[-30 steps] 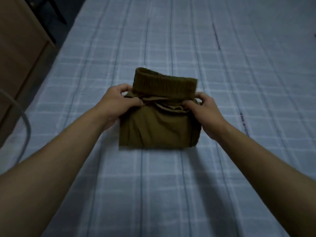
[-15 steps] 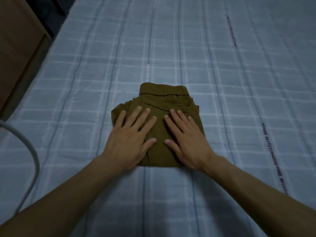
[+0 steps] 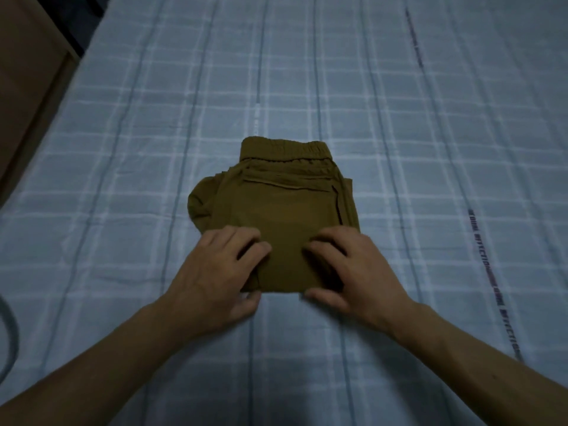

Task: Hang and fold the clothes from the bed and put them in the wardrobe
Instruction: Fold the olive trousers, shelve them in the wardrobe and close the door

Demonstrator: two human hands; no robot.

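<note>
A pair of olive-brown trousers [image 3: 285, 207] lies folded into a small square on the blue checked bed [image 3: 399, 118], elastic waistband at the far side. My left hand [image 3: 215, 272] grips the near left part of the bundle, its fingers curled on top and its thumb at the near edge. Mirroring it, my right hand [image 3: 359, 272] grips the near right part, thumb tucked against the near edge. A lump of cloth bulges out at the bundle's left side.
A wooden piece of furniture [image 3: 27, 72] stands along the bed's left side, with a dark gap behind it. A grey cable [image 3: 9, 336] curves in at the lower left. The bedsheet stretches flat all around the trousers.
The waistband was folded down onto the bundle, then both hands pressed it flat. They have since slid back to the near edge and curled round it.
</note>
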